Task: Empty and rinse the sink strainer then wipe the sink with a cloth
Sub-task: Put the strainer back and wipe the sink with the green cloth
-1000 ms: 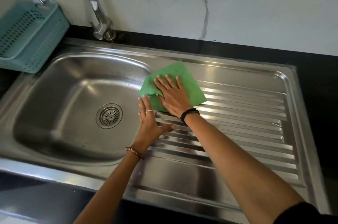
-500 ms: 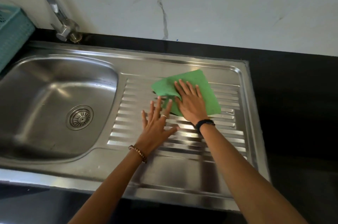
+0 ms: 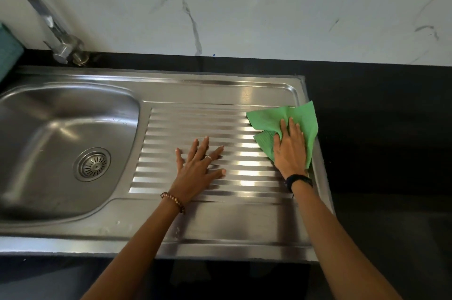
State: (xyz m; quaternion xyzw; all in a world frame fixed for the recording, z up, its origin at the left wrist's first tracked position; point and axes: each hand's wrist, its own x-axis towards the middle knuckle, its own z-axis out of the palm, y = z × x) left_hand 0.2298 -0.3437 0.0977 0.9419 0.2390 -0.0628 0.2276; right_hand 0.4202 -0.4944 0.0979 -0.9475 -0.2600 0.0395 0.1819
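Observation:
A green cloth lies at the far right end of the steel sink's ribbed drainboard, its corner hanging over the sink's right rim. My right hand presses flat on the cloth with straight fingers. My left hand rests flat on the ribs in the middle of the drainboard, fingers spread, holding nothing. The round metal strainer sits in the drain of the basin at the left.
A curved steel tap stands behind the basin at the back left. A sliver of a teal basket shows at the left edge. Black countertop surrounds the sink, with a marble wall behind.
My right hand has slid the green cloth rightward across the drainboard, from beside the basin to its right edge. My left hand stays flat on the ribs, and the view has shifted right.

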